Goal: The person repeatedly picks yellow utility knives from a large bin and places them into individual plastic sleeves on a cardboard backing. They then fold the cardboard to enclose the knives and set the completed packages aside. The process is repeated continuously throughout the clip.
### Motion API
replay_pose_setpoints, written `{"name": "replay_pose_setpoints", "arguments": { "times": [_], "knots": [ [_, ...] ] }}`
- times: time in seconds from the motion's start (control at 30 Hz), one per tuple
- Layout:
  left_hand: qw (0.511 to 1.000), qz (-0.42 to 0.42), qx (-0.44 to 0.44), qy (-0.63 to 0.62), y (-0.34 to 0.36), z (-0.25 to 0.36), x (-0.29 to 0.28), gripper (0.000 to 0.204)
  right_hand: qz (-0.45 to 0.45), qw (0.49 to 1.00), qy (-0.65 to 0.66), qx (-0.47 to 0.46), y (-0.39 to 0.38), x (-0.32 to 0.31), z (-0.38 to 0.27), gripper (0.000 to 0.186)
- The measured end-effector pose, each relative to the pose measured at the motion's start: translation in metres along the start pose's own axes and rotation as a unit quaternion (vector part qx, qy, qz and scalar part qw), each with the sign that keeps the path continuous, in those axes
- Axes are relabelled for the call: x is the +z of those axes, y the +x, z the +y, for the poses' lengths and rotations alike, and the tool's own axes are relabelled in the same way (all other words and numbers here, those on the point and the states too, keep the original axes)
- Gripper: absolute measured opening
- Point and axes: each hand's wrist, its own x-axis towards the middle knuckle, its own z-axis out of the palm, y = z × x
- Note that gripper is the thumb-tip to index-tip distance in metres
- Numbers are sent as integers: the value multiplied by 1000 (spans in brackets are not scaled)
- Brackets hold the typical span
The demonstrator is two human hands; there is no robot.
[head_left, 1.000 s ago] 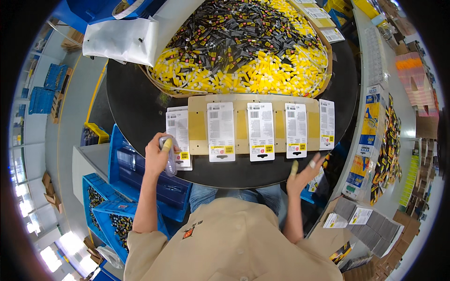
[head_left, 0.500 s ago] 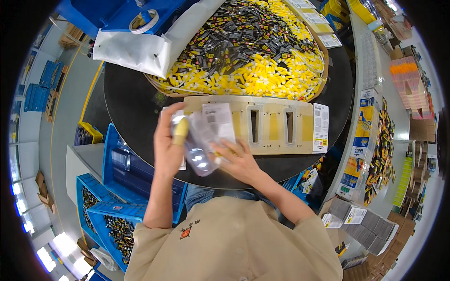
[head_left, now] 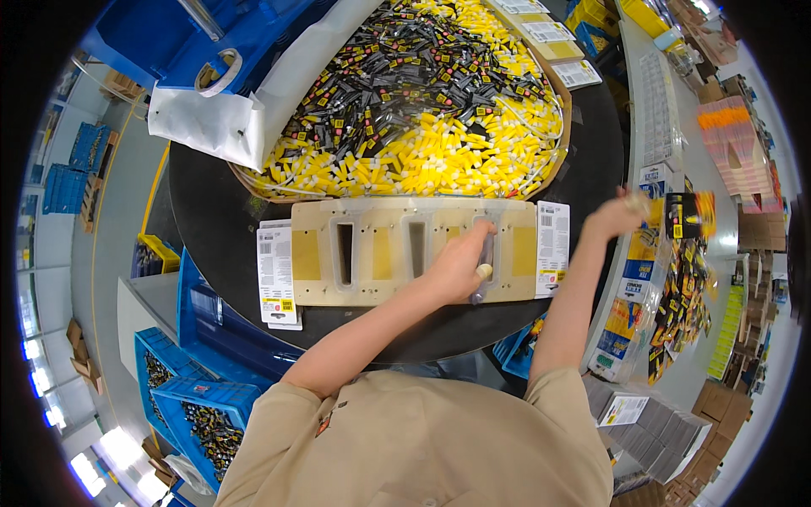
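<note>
A pale board fixture [head_left: 307,253] with long slots lies across the black round table [head_left: 207,253]. My left hand [head_left: 463,266], a yellow cover on its thumb, presses a clear plastic blister [head_left: 480,292] into the slot at right of centre. My right hand [head_left: 618,215] reaches out past the table's right edge, its fingers closed on a blurred black-and-yellow card package [head_left: 688,215] over the side bench. White printed cards [head_left: 274,275] lie at the fixture's left end, and another white card [head_left: 552,249] at its right end.
A cardboard tray [head_left: 561,148] holds a heap of black and yellow tubes behind the fixture. A blue machine housing [head_left: 135,38] with white sheeting is at back left. Blue bins [head_left: 198,389] stand low at left. The side bench [head_left: 710,287] carries packages and grey card stacks.
My left hand has moved right along the fixture with the clear blister. My right hand has swung out rightward to a card package. The white cards over the middle slots are gone.
</note>
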Motion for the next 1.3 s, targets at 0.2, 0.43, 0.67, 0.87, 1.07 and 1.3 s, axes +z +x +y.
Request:
{"name": "replay_pose_setpoints", "arguments": {
  "times": [0.2,0.43,0.67,0.87,1.07,1.3],
  "knots": [
    [987,26,-67,140,25,1,23,55,-457,844,-70,-271,-95,130,0,23],
    [977,47,-139,151,20,-2,9,61,-498,677,-257,-477,-112,167,-8,20],
    [992,61,-111,12,-20,-23,-30,54,-421,820,-98,-375,-97,113,-28,20],
    [958,99,-155,218,-22,-30,-56,56,-561,804,-108,-163,-131,-22,-80,28],
    [966,131,-152,163,-51,-42,-76,55,-529,818,-69,-214,-153,-43,-74,23],
    [982,170,-71,52,-92,-67,-112,50,-488,816,-54,-306,-165,93,-54,17]
  ]
}}
